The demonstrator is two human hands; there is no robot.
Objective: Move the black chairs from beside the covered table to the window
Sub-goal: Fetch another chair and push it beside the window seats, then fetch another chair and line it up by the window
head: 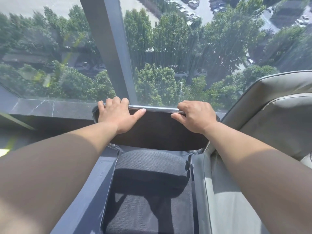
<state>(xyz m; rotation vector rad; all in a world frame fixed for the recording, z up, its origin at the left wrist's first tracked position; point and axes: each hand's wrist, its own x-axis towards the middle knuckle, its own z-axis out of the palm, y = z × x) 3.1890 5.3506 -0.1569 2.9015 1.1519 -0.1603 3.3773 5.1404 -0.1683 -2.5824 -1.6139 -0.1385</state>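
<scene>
both hands on the chair (157, 132) here, right up at the window (185, 56)

left hand (116, 114) grips the left end of the chrome bar (155, 108) that runs along the top of the black backrest. its fingers (116, 99) curl over the far side of the bar, and the thumb (140, 114) lies stretched out along the near face of the backrest, just under the bar

right hand (195, 115) grips the right end of the same bar. its fingers (184, 105) wrap over the top and the thumb (177, 117) presses the backrest from the near side. the two hands are apart, with a bare stretch of shiny bar between them

the backrest stands between the person and the glass, its top edge level with the dark sill (50, 108) in this view. whether the chair touches the sill, cannot tell. the mesh seat (152, 191) lies below the forearms, nearer the camera, with a shadow across it

a grey sofa (278, 115) sits just beside the chair on the right, its padded edge close to the right wrist. a blue-grey panel (94, 183) runs along the left of the seat; what it belongs to, cannot tell

a wide grey mullion (109, 48) splits the glass, coming down just behind the left hand. through the panes, far below: thick green trees (160, 81) and parked cars (181, 74), all in bright sun
</scene>
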